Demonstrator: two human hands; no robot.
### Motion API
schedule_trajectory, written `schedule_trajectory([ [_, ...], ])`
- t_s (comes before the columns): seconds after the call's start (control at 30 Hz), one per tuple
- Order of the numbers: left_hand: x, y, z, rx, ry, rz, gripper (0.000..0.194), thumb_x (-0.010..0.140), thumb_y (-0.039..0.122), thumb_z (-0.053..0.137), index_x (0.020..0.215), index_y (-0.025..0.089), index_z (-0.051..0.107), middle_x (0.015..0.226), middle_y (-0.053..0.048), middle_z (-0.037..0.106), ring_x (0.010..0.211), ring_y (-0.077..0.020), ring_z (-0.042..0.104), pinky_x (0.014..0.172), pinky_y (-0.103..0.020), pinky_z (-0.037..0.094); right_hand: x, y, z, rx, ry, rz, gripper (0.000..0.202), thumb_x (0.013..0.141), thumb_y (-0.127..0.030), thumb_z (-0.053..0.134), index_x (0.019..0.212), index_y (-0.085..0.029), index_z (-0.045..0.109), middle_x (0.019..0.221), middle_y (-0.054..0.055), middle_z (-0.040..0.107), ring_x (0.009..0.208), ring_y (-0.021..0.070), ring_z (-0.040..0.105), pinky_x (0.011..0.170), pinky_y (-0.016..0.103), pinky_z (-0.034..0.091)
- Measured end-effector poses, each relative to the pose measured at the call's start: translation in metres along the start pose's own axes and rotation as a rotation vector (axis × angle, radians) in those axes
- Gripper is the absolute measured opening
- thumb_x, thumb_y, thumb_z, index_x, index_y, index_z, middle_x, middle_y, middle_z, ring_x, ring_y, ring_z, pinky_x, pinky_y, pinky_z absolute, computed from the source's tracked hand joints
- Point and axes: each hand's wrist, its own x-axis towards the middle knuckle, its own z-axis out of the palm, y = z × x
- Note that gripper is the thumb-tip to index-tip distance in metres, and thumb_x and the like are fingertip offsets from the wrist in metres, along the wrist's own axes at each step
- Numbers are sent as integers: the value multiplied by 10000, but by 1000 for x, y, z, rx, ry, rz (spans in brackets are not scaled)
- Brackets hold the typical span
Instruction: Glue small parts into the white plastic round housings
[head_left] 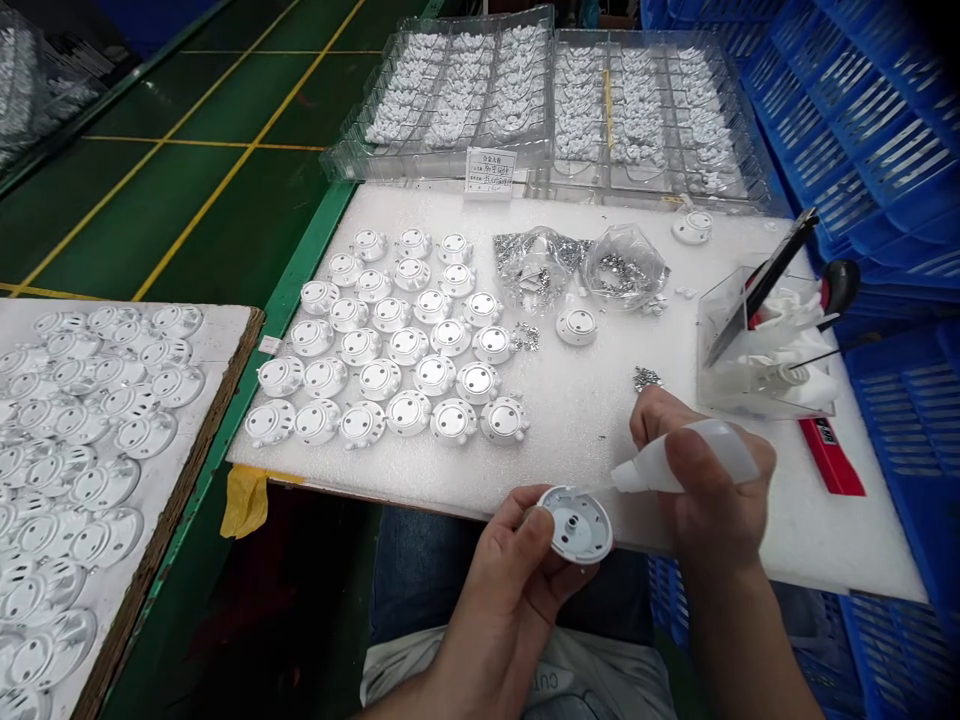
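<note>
My left hand (517, 560) grips a round white plastic housing (581, 538) by its edge, its hollow side facing up with a small post in the middle. My right hand (709, 490) is wrapped round a translucent white squeeze bottle (694, 455). The bottle's thin clear nozzle points left, its tip at the housing's upper rim; whether it touches I cannot tell. Beyond my hands, rows of similar white housings (409, 412) lie on the white foam sheet (450, 485). One more white housing (577, 326) sits apart, near a small pile of metal parts (646, 377).
Two clear bags (622, 270) hold small metal parts. At the right stand a clear box of tools (765, 390) and a red box cutter (831, 458). Clear trays (487, 85) of small white parts line the back. Blue crates (862, 130) border the right; another board (187, 430) of housings lies left.
</note>
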Motion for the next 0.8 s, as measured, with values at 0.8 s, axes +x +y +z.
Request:
schedule_trajectory([
  [0.8,0,0,0,8,-12,-5,490,698,471,933,988,160,689,902,-24,721,822,-120,663,789,-219,574,0,-1,1,24,-8,-40,480,979,-323,589,585,-188,349,545,-27,261,545,117,324,521,312,245],
])
